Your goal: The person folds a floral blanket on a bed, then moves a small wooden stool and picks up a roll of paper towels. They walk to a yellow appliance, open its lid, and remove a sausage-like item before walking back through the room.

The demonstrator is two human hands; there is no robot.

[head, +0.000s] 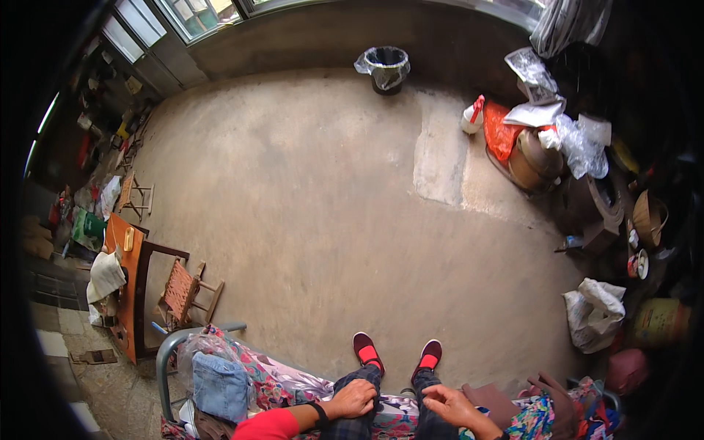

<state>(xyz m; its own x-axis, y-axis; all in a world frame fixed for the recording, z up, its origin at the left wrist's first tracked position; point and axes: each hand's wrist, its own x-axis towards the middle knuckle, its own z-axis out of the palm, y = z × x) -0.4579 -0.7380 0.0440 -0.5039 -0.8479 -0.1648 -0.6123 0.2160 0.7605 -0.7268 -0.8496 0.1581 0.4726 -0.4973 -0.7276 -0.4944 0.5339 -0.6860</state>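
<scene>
My left hand (353,398) rests on the left knee of my dark checked trousers (346,423), fingers loosely bent and holding nothing. Above the right thigh is my right hand (450,406), its fingers slightly apart with nothing in them. I sit on a metal-framed seat covered in floral cloth (275,393). Folded blue denim (220,385) in clear plastic lies to the left. To the right are brown cloth (489,404) and multicoloured patterned fabric (531,421). Both dark red shoes (428,355) stand on the concrete floor (308,236).
A woven-seat stool (180,291) stands beside a wooden table (127,280) at left. Against the far wall is a lined bin (386,69). A spray bottle (472,116), red plastic bag (499,132), basket (649,219) and white sack (594,316) line the right side.
</scene>
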